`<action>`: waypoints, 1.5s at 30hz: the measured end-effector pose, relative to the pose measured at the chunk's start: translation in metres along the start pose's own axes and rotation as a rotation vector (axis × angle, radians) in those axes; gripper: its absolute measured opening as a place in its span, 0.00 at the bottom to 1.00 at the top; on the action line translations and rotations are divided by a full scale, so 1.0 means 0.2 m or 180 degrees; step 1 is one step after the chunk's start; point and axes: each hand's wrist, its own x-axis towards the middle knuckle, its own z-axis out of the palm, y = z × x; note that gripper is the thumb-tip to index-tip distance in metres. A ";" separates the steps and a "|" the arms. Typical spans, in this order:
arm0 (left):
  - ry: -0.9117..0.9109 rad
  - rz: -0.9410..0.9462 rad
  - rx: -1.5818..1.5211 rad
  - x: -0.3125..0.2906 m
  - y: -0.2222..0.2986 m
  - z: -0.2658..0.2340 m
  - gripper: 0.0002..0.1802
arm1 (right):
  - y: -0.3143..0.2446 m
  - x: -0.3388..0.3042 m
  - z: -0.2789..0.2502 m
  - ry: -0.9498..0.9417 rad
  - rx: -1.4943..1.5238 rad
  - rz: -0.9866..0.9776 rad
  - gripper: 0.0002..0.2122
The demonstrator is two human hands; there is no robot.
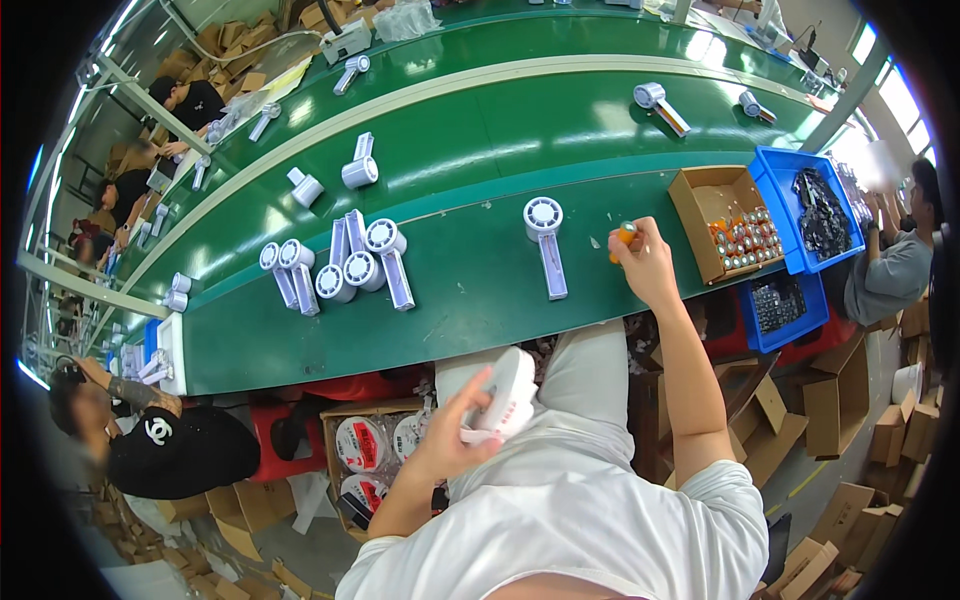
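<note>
White fan (pixel 505 398) in left hand (pixel 452 440), orange part (pixel 624 236) in right hand (pixel 646 262), green belt (pixel 470 290) beneath, blue bin (pixel 775 185) beyond.

Brown cardboard box (pixel 695 205) on green table; round red-and-white labelled packs (pixel 362 443) boxed below.

Long green workbench (pixel 470 300), bright windows (pixel 900 95)

two blue bins (pixel 775 185), one cardboard box (pixel 690 205)
</note>
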 end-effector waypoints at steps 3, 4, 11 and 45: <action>0.0676 0.0336 -0.1346 0.10 0.03 0.00 0.55 | -0.26 -0.11 -0.01 -0.0264 0.1319 0.0114 0.13; 0.0849 0.0548 -0.1537 0.16 0.04 0.01 0.56 | -0.34 -0.14 -0.02 -0.0486 0.1654 0.0116 0.13; 0.1687 0.0926 -0.0600 0.37 0.14 0.13 0.61 | -0.69 -0.48 0.04 -0.0682 0.3078 -0.0320 0.16; 0.1880 0.1170 0.2178 0.41 0.17 0.09 0.57 | -0.79 -0.45 -0.09 -0.1146 0.1540 0.0128 0.18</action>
